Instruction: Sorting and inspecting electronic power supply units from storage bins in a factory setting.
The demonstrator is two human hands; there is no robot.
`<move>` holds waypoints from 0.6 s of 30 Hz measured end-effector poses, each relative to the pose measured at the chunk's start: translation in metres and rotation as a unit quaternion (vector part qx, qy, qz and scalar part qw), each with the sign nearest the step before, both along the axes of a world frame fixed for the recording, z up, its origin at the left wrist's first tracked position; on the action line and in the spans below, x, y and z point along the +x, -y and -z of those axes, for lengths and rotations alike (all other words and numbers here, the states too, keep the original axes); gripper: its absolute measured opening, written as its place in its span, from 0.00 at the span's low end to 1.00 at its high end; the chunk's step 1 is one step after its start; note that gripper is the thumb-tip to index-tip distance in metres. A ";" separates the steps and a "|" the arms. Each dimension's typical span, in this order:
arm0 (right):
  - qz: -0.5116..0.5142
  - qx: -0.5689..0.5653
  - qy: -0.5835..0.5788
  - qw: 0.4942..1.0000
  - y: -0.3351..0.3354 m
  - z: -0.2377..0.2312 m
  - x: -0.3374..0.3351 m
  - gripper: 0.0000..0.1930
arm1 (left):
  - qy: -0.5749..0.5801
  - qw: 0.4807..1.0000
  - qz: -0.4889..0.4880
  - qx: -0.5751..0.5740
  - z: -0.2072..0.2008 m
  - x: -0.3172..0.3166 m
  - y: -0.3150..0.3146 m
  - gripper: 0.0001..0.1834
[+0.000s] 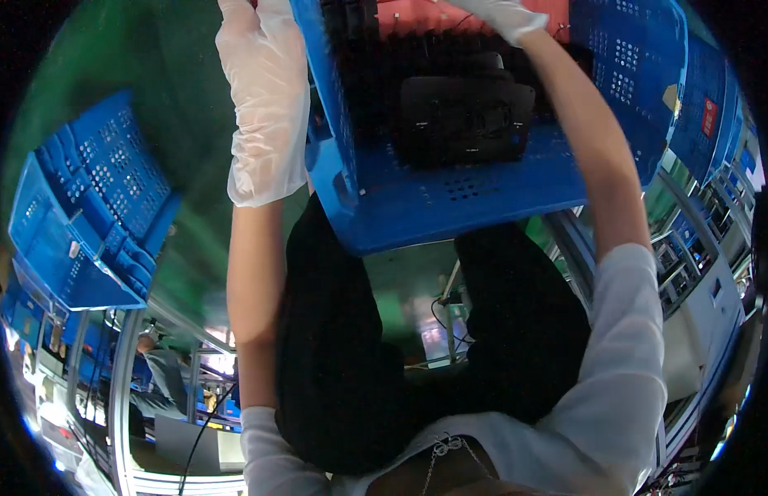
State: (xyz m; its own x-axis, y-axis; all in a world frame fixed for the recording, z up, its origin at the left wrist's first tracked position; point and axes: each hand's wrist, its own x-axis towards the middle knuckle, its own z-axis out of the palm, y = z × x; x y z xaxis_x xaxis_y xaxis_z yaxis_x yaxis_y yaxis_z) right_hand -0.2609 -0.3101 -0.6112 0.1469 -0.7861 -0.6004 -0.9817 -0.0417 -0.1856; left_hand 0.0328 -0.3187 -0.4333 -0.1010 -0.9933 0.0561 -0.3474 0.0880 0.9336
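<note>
Note black device (466,124) inside blue crate (516,194), near its closest edge; beyond, left hand (256,41) outside crate's left wall, right hand (506,16) over its far end, with both grips impossible to tell. Apparently reaching inside; calls for forearm clearance beside device.

The gloved left hand (262,45) at eleven o'clock and the right hand (506,18) at one made two. Blue crates came to at least three: the large crate (417,227) between twelve and one, the side crate (123,157) at nine, the far crate (698,87) at two. At least two black devices (466,136) stood at one o'clock; dim shapes behind defied counting. One co-worker (164,374) showed at eight.
</note>
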 end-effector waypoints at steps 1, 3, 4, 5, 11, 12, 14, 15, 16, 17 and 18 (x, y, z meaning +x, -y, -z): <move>0.014 0.062 0.015 0.998 -0.026 -0.020 -0.038 0.19 | -0.027 0.999 0.022 0.021 0.016 -0.029 -0.003 0.17; -0.095 -0.001 0.480 0.872 -0.021 -0.091 -0.007 0.22 | 0.068 0.992 -0.041 0.101 -0.026 -0.010 0.001 0.25; 0.068 0.271 0.219 0.935 -0.008 -0.146 0.035 0.16 | 0.072 0.991 -0.052 0.100 -0.030 -0.003 0.000 0.25; -0.011 0.032 0.526 0.850 -0.048 -0.157 0.006 0.16 | 0.052 0.991 -0.035 0.122 -0.031 -0.007 0.002 0.26; -0.036 0.179 0.263 0.947 -0.069 -0.181 0.035 0.08 | 0.030 0.995 -0.045 0.084 -0.034 -0.022 -0.002 0.27; -0.048 0.184 0.320 0.928 -0.071 -0.186 0.035 0.08 | 0.079 0.996 -0.033 0.017 -0.033 -0.022 -0.003 0.27; -0.002 0.254 0.303 0.918 -0.080 -0.190 0.024 0.09 | 0.160 0.968 -0.003 -0.191 -0.013 -0.041 -0.012 0.24; -0.028 0.260 0.325 0.909 -0.070 -0.207 0.034 0.09 | 0.170 0.964 0.040 -0.201 -0.046 -0.031 -0.013 0.23; -0.038 0.277 0.333 0.900 -0.066 -0.216 0.037 0.08 | 0.161 0.963 0.090 -0.197 -0.061 -0.031 -0.017 0.22; -0.046 0.283 0.331 0.899 -0.058 -0.224 0.036 0.08 | 0.103 0.964 0.177 -0.172 -0.056 -0.034 -0.019 0.21; -0.009 0.224 0.373 0.901 -0.061 -0.236 0.030 0.07 | 0.038 0.953 0.263 -0.146 -0.054 -0.039 -0.020 0.23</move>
